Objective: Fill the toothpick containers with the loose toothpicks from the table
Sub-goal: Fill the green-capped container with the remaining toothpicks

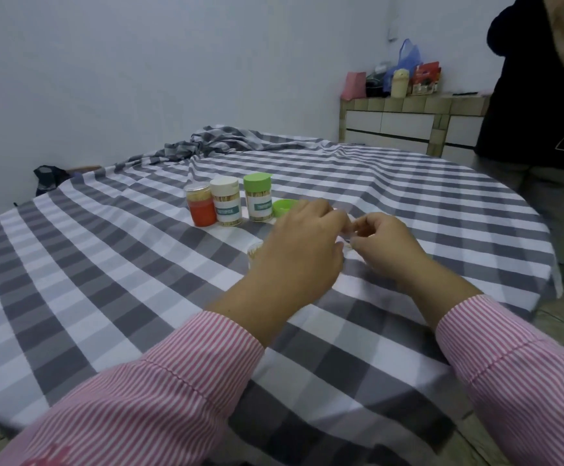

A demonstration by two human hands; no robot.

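A: Centre frame: on the checked desk (105, 280), both hands meet, the left hand (302, 243) curled, hiding an open container (255, 252).

B: Right hand (386, 243) pinches toothpicks (349, 245), barely visible. Three capped containers (226, 203) stand upper left. Risk: the left wrist could tip the open one, spilling it.

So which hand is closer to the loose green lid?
Left. The left hand reaches up just beside the green lid, its knuckles nearly at the lid's edge. The right hand sits farther off to the lid's right.
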